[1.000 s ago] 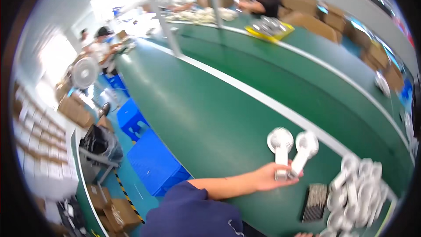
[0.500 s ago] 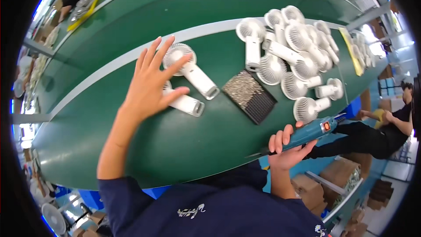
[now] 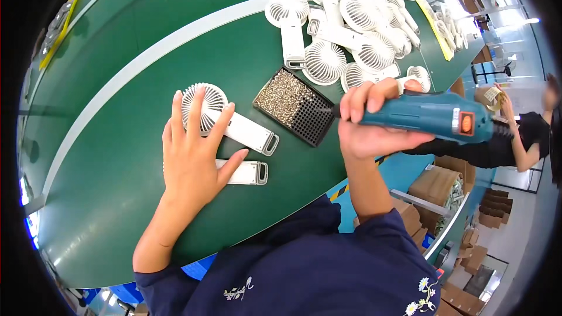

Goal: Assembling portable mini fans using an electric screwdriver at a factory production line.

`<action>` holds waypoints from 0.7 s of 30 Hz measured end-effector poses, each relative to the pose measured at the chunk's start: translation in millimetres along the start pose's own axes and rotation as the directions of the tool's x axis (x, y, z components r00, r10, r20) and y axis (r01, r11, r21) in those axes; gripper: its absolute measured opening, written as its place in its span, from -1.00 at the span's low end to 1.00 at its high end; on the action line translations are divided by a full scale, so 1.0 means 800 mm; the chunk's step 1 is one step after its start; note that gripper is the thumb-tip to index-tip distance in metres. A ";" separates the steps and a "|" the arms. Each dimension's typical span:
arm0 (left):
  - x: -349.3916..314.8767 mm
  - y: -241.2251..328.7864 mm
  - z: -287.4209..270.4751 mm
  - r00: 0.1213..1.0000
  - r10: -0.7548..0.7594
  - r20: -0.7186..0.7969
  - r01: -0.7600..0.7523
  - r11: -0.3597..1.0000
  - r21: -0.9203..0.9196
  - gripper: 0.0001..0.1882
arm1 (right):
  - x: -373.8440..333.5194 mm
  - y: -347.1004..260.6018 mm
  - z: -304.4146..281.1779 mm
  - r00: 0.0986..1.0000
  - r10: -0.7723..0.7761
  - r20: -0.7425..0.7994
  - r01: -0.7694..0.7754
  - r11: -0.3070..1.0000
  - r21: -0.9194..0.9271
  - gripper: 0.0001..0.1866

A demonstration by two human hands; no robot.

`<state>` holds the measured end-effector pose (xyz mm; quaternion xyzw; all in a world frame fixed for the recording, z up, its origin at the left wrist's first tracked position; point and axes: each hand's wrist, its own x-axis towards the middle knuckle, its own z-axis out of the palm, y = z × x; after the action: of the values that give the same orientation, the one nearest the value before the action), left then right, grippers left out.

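Note:
My left hand [image 3: 196, 167], fingers spread, lies over two white handheld fans. Its fingertips reach across the round grille of the upper fan [image 3: 249, 131]. The lower fan [image 3: 248, 172] shows mostly its handle; the hand covers the rest. In my right hand [image 3: 364, 134] is a teal electric screwdriver [image 3: 418, 114], held sideways with its front end pointing left. That end is blurred and overlaps the right edge of a black perforated screw tray [image 3: 315, 120]; I cannot tell whether they touch. Small screws [image 3: 285, 97] fill the tray's left part.
A heap of white handheld fans [image 3: 325, 61] lies beyond the tray on the green table [image 3: 117, 210]. Yellow-edged trays stand at far left [image 3: 61, 29] and far right [image 3: 435, 29]. At right, another person [image 3: 530, 134] is beside cardboard boxes [image 3: 436, 184].
My right hand has raised the screwdriver from the table's front edge to the screw tray. My left hand has lowered toward the two fans. The whole view has shifted.

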<state>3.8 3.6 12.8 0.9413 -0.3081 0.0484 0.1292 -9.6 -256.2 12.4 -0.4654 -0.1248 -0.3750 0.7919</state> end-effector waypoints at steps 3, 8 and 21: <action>0.002 0.003 0.002 1.000 -0.017 -0.003 0.017 0.999 0.033 -0.31 | 0.008 0.023 -0.018 0.997 -0.008 0.081 0.009 1.000 -0.016 -0.07; 0.003 0.026 0.000 0.991 -0.115 0.062 0.113 0.993 0.041 -0.23 | 0.016 0.034 -0.005 0.995 0.094 0.011 -0.094 0.996 -0.009 0.00; 0.009 -0.003 -0.013 0.925 0.163 0.344 -0.152 0.987 -0.058 -0.13 | 0.034 0.045 -0.014 0.990 0.119 0.070 -0.125 0.988 0.094 0.13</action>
<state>10.7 4.4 23.5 0.9052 -0.4012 -0.1129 0.0829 33.0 -268.5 -1.5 -0.4444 -0.1399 -0.3041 0.8309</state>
